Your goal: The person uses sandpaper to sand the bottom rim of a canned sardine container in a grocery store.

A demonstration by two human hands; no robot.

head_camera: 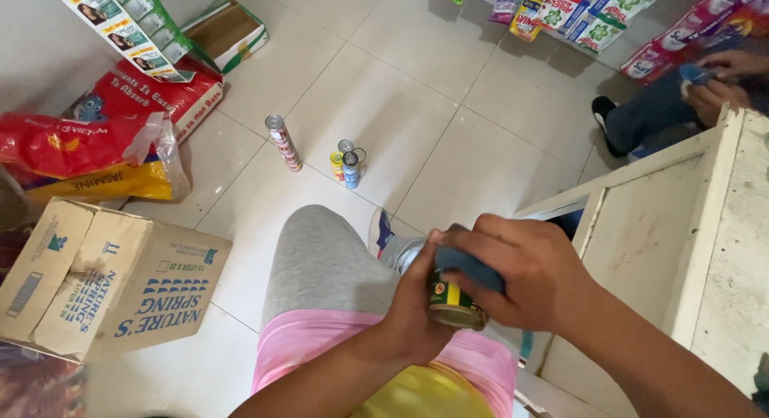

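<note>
Both hands grip a small can (453,299) and blue cloth (471,267) above pale floor tiles (400,105) ringed by boxes

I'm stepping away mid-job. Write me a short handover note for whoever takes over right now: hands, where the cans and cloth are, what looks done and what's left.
Left hand: grips a small green-and-yellow can from below.
Right hand: presses a blue cloth over the can's top.
On the floor tiles ahead: a tall stack of cans and a cluster of shorter cans, standing upright.
Another person sits at upper right, also holding a blue cloth.
Done: cannot tell which floor cans are wiped.
Left: probably finishing this can and setting it with the others.
</note>
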